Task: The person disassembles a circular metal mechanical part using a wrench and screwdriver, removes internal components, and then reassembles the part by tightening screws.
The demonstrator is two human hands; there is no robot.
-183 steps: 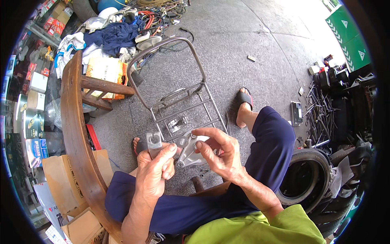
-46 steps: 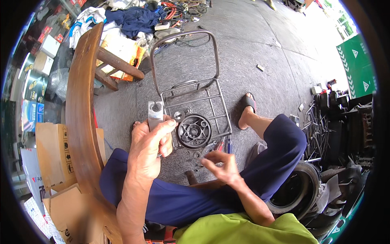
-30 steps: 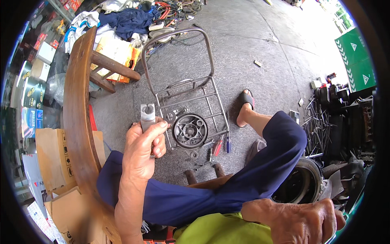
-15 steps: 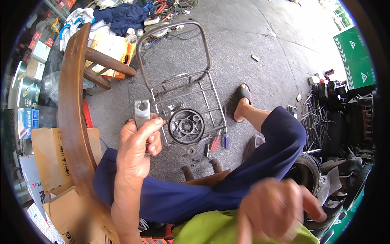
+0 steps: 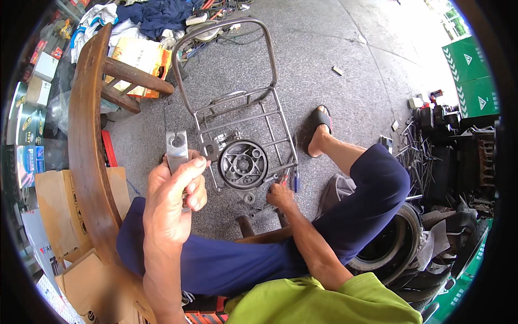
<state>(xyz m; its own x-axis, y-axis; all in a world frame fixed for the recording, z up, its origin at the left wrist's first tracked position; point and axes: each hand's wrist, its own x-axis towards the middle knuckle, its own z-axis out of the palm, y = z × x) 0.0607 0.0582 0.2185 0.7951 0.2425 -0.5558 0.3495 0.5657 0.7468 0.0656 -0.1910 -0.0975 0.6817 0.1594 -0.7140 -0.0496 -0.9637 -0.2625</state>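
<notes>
Seemingly from the head view, the left hand [image 5: 172,200] clamps a grey metal bracket [image 5: 176,148] at centre left, while the right hand [image 5: 280,195] reaches low among small tools [image 5: 291,178] beside the round hub [image 5: 243,164]; its grip is unclear. Best pick deliberately, keeping the bracket steady.

Soft daylight comes from the far right, where the concrete floor [image 5: 377,65] washes out to glare, while shadows stay faint, the centre is sharp, and the fisheye bends straight edges toward a black rim.
</notes>
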